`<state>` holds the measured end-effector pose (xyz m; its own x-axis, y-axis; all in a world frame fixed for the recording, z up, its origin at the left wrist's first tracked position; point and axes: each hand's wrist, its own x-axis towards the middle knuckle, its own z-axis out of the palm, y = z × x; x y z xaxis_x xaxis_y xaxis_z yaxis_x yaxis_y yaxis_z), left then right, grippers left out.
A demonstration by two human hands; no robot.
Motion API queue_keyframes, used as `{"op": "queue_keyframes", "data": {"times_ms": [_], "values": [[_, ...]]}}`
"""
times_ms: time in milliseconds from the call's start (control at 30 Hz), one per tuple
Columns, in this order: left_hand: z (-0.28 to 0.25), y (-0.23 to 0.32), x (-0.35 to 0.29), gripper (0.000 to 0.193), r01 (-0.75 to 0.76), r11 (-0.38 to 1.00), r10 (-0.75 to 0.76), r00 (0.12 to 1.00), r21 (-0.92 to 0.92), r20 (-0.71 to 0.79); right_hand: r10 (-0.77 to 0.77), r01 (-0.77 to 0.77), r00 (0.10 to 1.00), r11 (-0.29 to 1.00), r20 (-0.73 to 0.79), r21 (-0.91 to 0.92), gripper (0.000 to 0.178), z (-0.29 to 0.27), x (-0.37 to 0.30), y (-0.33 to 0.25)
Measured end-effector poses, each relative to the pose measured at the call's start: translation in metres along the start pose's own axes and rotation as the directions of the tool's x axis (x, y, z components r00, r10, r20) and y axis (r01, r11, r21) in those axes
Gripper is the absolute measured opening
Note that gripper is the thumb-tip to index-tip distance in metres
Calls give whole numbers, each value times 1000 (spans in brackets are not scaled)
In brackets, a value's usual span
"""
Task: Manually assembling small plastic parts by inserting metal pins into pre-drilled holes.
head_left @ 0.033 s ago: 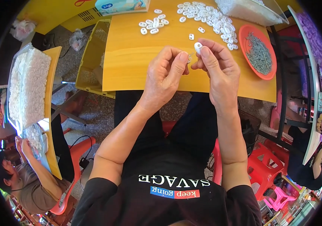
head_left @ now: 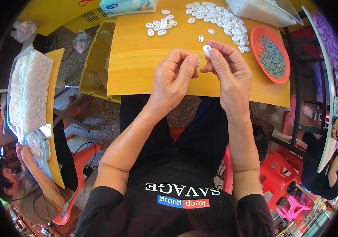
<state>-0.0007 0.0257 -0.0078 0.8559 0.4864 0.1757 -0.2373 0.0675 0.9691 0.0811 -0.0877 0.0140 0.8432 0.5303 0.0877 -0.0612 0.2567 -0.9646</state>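
Between the thumb and fingers of my right hand [head_left: 232,73] is a small white oval plastic piece [head_left: 207,50] with a hole showing. My left hand [head_left: 173,77], close beside it, is pinched on small thin metal screws; their tips [head_left: 199,60] poke out toward the right hand. How many there are is hidden by the fingers. Both hands hover over the near part of the yellow table [head_left: 133,75]. Just beyond them lie two loose white pieces [head_left: 201,38]. At the right, an orange-red bowl [head_left: 256,32] holds a heap of grey screws [head_left: 271,57].
A large pile of white pieces [head_left: 216,17] lies at the far right, a smaller group [head_left: 162,26] at far left. Behind stand a clear bin [head_left: 273,17] and a tissue pack [head_left: 129,6]. A yellow crate [head_left: 94,75] is left of the table. Another person [head_left: 34,189] works at left.
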Motion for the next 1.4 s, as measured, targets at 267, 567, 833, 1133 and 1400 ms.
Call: {"op": "queue_keyframes", "data": {"times_ms": [267,567,833,1133,1400], "values": [[-1,0,2,19,-18,1000,18,1000,-19,19,-5,5,1000,999,0,-37,22,2,-3,-1],[-5,0,2,19,-51,998,49,998,35,30,-40,39,999,996,-12,-77,25,4,-8,-1],[-9,0,5,16,-86,987,79,995,137,59,-153,144,988,969,-31,-202,19,5,-9,0],[-9,-2,4,18,-77,996,74,996,46,48,-155,149,987,978,-33,-148,23,14,-15,3],[-10,-3,0,19,-73,996,72,997,59,17,-44,41,999,993,-30,-106,19,16,-17,0]]}}
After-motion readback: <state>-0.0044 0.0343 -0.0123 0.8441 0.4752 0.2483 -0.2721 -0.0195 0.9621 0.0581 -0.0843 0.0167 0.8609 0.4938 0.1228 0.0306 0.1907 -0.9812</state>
